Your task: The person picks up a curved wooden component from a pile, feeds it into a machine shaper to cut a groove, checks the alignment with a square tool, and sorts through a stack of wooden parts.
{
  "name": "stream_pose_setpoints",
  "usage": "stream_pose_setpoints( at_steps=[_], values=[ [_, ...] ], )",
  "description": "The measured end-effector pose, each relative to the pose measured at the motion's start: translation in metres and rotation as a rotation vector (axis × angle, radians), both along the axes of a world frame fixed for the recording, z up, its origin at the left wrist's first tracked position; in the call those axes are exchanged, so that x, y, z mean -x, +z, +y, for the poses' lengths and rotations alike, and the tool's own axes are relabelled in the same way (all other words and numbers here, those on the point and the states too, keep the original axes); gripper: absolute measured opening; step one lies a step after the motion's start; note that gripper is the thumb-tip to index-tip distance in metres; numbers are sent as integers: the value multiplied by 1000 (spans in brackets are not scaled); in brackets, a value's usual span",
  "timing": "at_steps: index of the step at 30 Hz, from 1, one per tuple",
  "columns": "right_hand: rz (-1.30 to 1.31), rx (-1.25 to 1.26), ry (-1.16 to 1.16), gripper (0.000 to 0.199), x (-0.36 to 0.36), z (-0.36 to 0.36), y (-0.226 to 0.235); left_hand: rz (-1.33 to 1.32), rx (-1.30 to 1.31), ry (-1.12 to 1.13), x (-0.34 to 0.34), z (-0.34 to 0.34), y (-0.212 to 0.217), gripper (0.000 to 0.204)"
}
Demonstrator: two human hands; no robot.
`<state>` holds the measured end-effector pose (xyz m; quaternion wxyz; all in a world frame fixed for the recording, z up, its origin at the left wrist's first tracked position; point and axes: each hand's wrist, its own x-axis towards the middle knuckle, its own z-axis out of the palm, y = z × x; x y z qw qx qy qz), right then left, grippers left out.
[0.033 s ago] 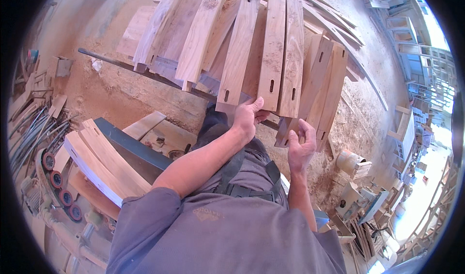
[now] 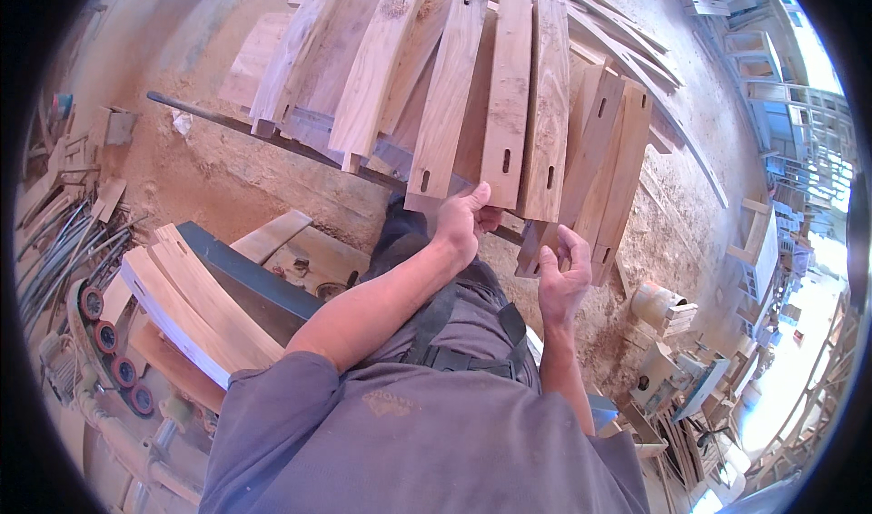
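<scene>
Slotted wooden boards lie side by side on a stack in front of me, their near ends toward my body. My left hand [image 2: 461, 221] is closed at the near end of one slotted board [image 2: 509, 105], thumb against its end and the other fingers curled below. To its right rests a similar board [image 2: 548, 105], and to its left another slotted board [image 2: 450, 87]. My right hand [image 2: 565, 273] is raised just below the near ends of the right-hand boards [image 2: 599, 169]. Its thumb and fingers are bent but apart, with nothing visible between them.
At lower left, curved wooden pieces [image 2: 195, 301] lie beside a dark beam [image 2: 245, 278] and a machine with several round wheels [image 2: 105, 336]. A dark bar [image 2: 236, 133] sticks out left below the stack. A bucket-like container [image 2: 656, 305] stands at right on the dusty floor.
The board at my left hand has shifted slightly left, widening the gap to the board on its right. The fingers of my right hand have spread a little.
</scene>
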<state>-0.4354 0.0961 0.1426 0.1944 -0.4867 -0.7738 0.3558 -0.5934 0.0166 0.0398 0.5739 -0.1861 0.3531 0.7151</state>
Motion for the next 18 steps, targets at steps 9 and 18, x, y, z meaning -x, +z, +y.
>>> stream_pose_setpoints(
  at_steps=[9, 18],
  values=[
    [161, 436, 2, 35, 19, -10, -5, -350, -384, 74, 6, -29, 12, 49],
    [47, 112, 225, 85, 95, 4, -4, -332, -308, 86, 10, -23, 34, 42]
  ],
)
